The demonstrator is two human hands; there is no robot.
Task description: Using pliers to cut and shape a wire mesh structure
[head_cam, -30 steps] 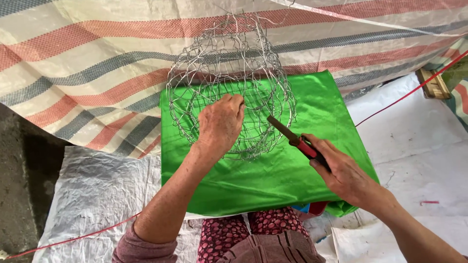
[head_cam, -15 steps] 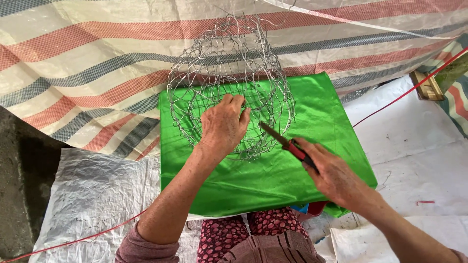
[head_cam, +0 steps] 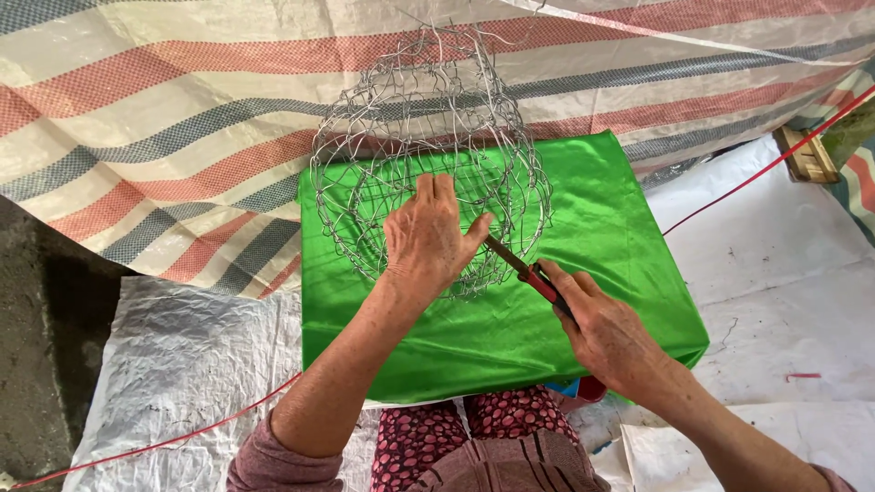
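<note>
Seen from above, a seated person's lap in dark red patterned cloth (head_cam: 437, 437) fills the near edge. The right hand (head_cam: 612, 335) is closed around red-handled pliers (head_cam: 533, 273), whose dark tip points up and left toward the other hand. Whether the tip is pinching a wire cannot be told. The left hand (head_cam: 428, 239) lies palm down on a rounded cage of thin silver wire mesh (head_cam: 428, 155), fingers spread and pressing on the near side of the mesh, thumb close to the plier tip. The cage rests on a bright green cloth (head_cam: 547, 319) that covers a flat block in front of the knees.

Judging by the hands, the step in hand is working a wire at the near lower side of the cage, with one hand steadying while the tool bends or twists. The next move seems to call for the tip to catch one strand precisely, keeping clear of the thumb.

Beyond lies a tarpaulin striped in red, white and blue (head_cam: 182, 118). White sacking (head_cam: 775, 273) covers the ground on the right, crossed by a thin red cord (head_cam: 756, 173).
</note>
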